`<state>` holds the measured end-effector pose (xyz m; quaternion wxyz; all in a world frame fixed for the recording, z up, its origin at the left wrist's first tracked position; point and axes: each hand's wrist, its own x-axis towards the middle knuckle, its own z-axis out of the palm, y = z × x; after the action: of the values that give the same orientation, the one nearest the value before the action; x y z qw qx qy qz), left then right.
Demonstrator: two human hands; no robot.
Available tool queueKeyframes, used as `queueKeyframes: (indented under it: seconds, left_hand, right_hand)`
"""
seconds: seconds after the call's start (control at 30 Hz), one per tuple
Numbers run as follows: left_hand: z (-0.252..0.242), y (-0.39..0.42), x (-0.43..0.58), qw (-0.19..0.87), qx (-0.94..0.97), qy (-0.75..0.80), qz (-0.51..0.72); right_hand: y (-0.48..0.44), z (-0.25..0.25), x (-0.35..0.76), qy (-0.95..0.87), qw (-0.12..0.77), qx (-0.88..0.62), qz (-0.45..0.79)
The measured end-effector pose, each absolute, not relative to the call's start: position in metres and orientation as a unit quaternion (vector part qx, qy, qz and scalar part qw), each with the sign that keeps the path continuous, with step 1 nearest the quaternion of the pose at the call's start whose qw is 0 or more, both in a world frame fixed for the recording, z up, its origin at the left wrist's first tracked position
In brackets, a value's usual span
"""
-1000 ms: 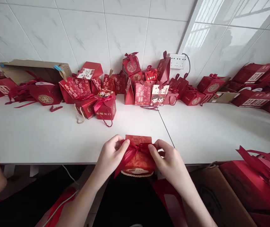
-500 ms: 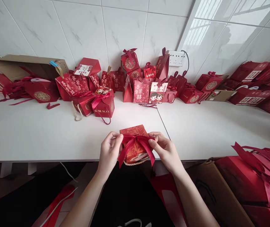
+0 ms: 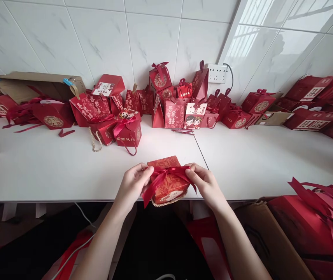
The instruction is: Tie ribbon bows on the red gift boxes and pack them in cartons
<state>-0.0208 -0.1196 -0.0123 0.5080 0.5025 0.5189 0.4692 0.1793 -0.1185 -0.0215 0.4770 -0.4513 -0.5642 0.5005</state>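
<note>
A red and orange patterned gift box [image 3: 166,188] sits at the table's front edge, with a twisted gold cord along its near side. Across its top lies a dark red ribbon [image 3: 170,171] tied in a bow. My left hand [image 3: 135,179] pinches the bow's left loop between thumb and fingers. The right loop is pinched by my right hand [image 3: 203,181]. Both ribbon tails hang down, the left one past the box's near edge.
Several red gift boxes [image 3: 174,112] stand along the tiled wall on the white table [image 3: 67,167]. At the back left lies an open cardboard carton [image 3: 52,79]. A carton of large red boxes [image 3: 306,221] is at my right. Parts of other people show at both sides.
Both hands keep their pinch on the bow, and its loops look straighter and tauter. The ribbon tails have swung outward. At the far left, a red and white card has come further into view.
</note>
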Motion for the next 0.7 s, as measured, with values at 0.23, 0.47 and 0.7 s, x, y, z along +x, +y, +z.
queueKeyframes:
  seconds: [0.23, 0.47, 0.7]
  left_hand:
    - [-0.026, -0.12, -0.027, 0.485, 0.508, 0.51, 0.496]
    - [-0.031, -0.122, -0.016, 0.515, 0.477, 0.476, 0.529]
    - [-0.04, -0.112, -0.025, 0.55, 0.43, 0.477, 0.534]
  right_hand:
    - [-0.115, -0.041, 0.179, -0.505, 0.532, -0.379, 0.564]
    - [-0.116, -0.052, 0.168, -0.431, 0.58, -0.381, 0.577]
    - [-0.103, -0.049, 0.2, -0.646, 0.469, -0.279, 0.533]
